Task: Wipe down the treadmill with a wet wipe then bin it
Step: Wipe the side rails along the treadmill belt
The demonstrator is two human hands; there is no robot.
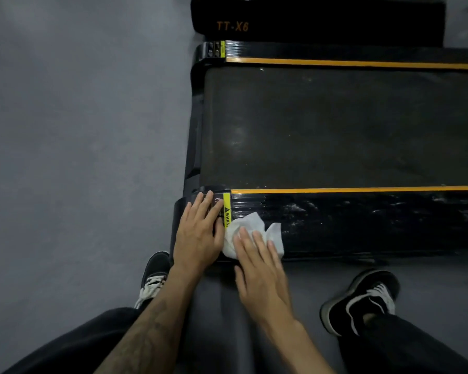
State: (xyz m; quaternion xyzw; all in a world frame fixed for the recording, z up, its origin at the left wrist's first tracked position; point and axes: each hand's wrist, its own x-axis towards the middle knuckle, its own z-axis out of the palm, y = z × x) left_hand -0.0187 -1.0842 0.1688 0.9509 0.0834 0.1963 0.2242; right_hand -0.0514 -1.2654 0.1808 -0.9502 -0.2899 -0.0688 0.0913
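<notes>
A black treadmill (335,125) with orange stripes lies across the right of the view, its rear end toward the left. A white wet wipe (250,222) lies crumpled on the near side rail, beside a yellow warning label (227,209). My right hand (260,268) presses flat on the wipe with straight fingers. Just left of it, my left hand (199,233) rests flat on the rail's end cap, fingers spread. The rail right of the wipe shows wet streaks.
Grey floor (79,130) fills the left half. A second black machine marked TT-X6 (308,20) stands beyond the treadmill. My two black shoes (362,300) stand on the floor at the near rail, with my dark trouser legs below.
</notes>
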